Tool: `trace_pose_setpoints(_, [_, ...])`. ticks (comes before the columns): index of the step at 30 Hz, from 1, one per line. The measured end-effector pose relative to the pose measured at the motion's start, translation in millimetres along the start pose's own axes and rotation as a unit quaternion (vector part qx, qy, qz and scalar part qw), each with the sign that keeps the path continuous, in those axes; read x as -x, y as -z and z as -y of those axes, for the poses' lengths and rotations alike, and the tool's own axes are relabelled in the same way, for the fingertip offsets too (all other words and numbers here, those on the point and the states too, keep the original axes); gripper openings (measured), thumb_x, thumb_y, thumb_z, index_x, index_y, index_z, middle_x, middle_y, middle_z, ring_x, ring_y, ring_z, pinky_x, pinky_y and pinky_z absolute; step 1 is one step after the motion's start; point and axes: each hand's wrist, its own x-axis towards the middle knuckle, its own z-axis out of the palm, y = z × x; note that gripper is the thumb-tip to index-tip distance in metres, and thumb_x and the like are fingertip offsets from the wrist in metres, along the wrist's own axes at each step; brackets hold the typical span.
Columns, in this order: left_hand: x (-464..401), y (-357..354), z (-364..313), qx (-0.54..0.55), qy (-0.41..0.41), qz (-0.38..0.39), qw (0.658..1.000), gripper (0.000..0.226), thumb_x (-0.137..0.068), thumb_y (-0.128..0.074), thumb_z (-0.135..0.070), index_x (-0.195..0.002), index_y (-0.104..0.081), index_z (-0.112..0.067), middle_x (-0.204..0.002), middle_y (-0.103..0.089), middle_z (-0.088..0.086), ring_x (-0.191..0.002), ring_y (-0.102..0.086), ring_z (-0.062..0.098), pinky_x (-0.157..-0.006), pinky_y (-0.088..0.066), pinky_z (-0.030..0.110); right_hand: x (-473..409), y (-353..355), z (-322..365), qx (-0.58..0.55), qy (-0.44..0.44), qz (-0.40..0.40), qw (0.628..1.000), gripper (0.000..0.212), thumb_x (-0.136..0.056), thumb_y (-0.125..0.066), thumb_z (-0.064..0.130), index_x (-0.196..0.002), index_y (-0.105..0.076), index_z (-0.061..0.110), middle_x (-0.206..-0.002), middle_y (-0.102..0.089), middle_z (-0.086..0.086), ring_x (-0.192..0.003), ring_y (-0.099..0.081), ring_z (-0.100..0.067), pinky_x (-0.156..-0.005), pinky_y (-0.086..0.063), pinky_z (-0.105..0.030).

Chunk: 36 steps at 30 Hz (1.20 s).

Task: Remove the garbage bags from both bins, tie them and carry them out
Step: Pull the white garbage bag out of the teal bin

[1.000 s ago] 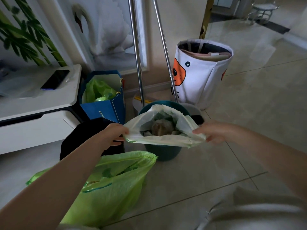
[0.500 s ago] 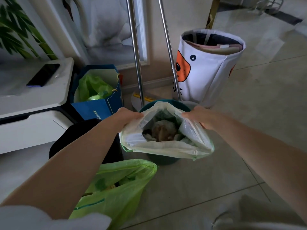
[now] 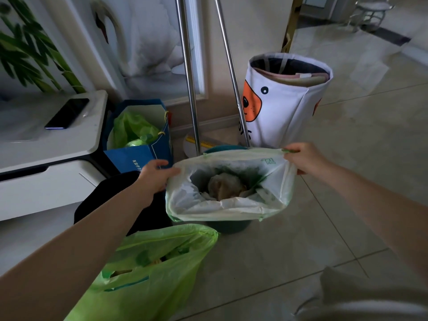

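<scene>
White bag [image 3: 229, 205] sits in the teal bin [image 3: 228, 225], mouth pulled wide open, rim stretched above the bin top. Thin translucent plastic, pale green tint at the edges, small green print near the right corner. Inside: crumpled brownish paper wad in the middle, white tissue around it. Only the bin's lower wall and a strip of back rim show; the bag hides the rest.

Left hand [image 3: 155, 177] grip: fingers closed on the bag's left rim, thumb on top. Right hand [image 3: 303, 159] grip: pinched shut on the right rear corner of the rim, a bit of green edge poking out above the fingers. Both hands hold the rim taut between them.

Green bag [image 3: 148, 269] lies on the floor just in front of the bin, nearer the camera, under the left forearm. Mouth is loose and open, handle cutouts visible, some scraps inside, can't make out what.

Black bin [image 3: 102, 200] left of the teal one, mostly hidden by the left arm; contents not visible.

Blue paper bag [image 3: 139, 156] behind it against the wall, holding crumpled green plastic. White fabric basket [image 3: 284, 107] with an orange patch and a dot eye stands behind-right, folded pinkish-beige fabric inside. Two metal poles [image 3: 190, 89] lean between the blue bag and the basket.

White counter [image 3: 58, 144] at left with a dark phone [image 3: 67, 113] lying flat on it.
</scene>
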Motion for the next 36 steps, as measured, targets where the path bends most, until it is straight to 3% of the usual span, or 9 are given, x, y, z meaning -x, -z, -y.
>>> trace_pose_setpoints(2, [11.2,2.9,14.2,0.016,0.087,0.075,0.993,0.056,-0.069,-0.081,-0.028,-0.119,-0.058,-0.014,-0.112,-0.065,0.009,-0.099,-0.064,0.027,-0.086,-0.054,0.041,5.9,2.3,-5.7,0.041,-0.007,0.028,0.999,0.018,-0.092,-0.055,0.011,-0.106,-0.065,0.006,-0.084,-0.061,-0.018,-0.071,-0.058,-0.028,-0.06,-0.052,-0.036])
trace_pose_setpoints(5, [29.4,6.6,25.0,0.024,0.188,0.157,0.969,0.047,-0.071,-0.08,-0.02,-0.112,-0.06,-0.01,-0.112,-0.063,0.013,-0.096,-0.063,0.028,-0.079,-0.055,0.039,17.8,4.2,-4.9,0.137,0.028,0.063,0.988,0.025,-0.095,-0.05,0.018,-0.096,-0.064,-0.003,-0.064,-0.05,-0.009,-0.05,-0.046,-0.021,-0.039,-0.039,-0.022])
trace_pose_setpoints(9, [43.3,3.2,36.4,0.065,0.24,0.178,0.952,0.037,-0.082,-0.069,-0.006,-0.115,-0.052,-0.001,-0.11,-0.061,0.024,-0.088,-0.065,0.033,-0.066,-0.059,0.036,27.5,1.6,-0.6,0.178,0.039,0.074,0.98,0.028,-0.097,-0.045,0.016,-0.095,-0.061,-0.007,-0.073,-0.055,-0.016,-0.047,-0.048,-0.019,-0.033,-0.036,-0.018])
trace_pose_setpoints(13, [48.2,-6.5,34.0,0.092,0.206,0.156,0.962,0.023,-0.089,-0.056,0.002,-0.111,-0.051,0.005,-0.091,-0.063,0.024,-0.071,-0.064,0.03,-0.043,-0.054,0.026,30.9,0.5,1.7,0.203,0.035,0.105,0.973,0.022,-0.096,-0.047,0.022,-0.087,-0.06,0.006,-0.076,-0.062,-0.012,-0.049,-0.059,-0.019,-0.036,-0.041,-0.02])
trace_pose_setpoints(21, [37.5,-13.8,12.4,0.099,0.063,0.041,0.992,0.023,-0.084,-0.069,-0.009,-0.103,-0.064,0.002,-0.095,-0.066,0.019,-0.071,-0.065,0.021,-0.053,-0.055,0.026,25.9,-4.7,16.5,0.142,0.052,0.046,0.987,0.044,-0.093,-0.055,0.011,-0.052,-0.039,0.014,-0.051,-0.039,-0.004,-0.043,-0.042,-0.019,-0.041,-0.044,-0.025])
trace_pose_setpoints(25, [36.9,-20.2,-17.7,0.118,0.008,-0.007,0.993,0.008,-0.082,-0.071,-0.007,-0.085,-0.065,-0.002,-0.09,-0.066,0.018,-0.076,-0.065,0.026,-0.072,-0.059,0.036,16.6,-2.4,33.6,0.035,0.052,-0.005,0.998,0.026,-0.093,-0.053,0.009,-0.068,-0.061,0.009,-0.069,-0.058,-0.01,-0.066,-0.055,-0.023,-0.045,-0.046,-0.014])
trace_pose_setpoints(29, [41.8,-17.7,-58.1,0.17,-0.042,-0.024,0.984,0.014,-0.083,-0.069,-0.007,-0.095,-0.066,-0.001,-0.087,-0.065,0.01,-0.072,-0.064,0.019,-0.063,-0.059,0.028,14.2,7.4,61.7,-0.046,0.084,-0.073,0.993,0.021,-0.091,-0.055,0.009,-0.1,-0.07,-0.003,-0.084,-0.064,-0.014,-0.077,-0.06,-0.027,-0.081,-0.057,-0.046])
trace_pose_setpoints(32, [49.6,-9.8,-82.8,0.195,-0.066,-0.036,0.978,0.018,-0.083,-0.07,-0.007,-0.1,-0.065,-0.001,-0.09,-0.066,0.011,-0.07,-0.065,0.018,-0.059,-0.06,0.024,21.2,16.2,88.1,-0.068,0.125,-0.107,0.984,0.021,-0.091,-0.055,0.008,-0.099,-0.07,-0.005,-0.083,-0.063,-0.013,-0.075,-0.059,-0.024,-0.077,-0.059,-0.042])
trace_pose_setpoints(36, [71.3,3.4,-112.9,0.2,-0.116,-0.037,0.972,0.009,-0.084,-0.069,-0.01,-0.076,-0.068,-0.007,-0.082,-0.068,0.007,-0.069,-0.066,0.015,-0.061,-0.056,0.022,40.9,32.5,121.4,-0.104,0.173,-0.14,0.969,0.023,-0.094,-0.052,0.009,-0.107,-0.067,-0.002,-0.088,-0.061,-0.009,-0.059,-0.054,-0.01,-0.053,-0.053,-0.014])
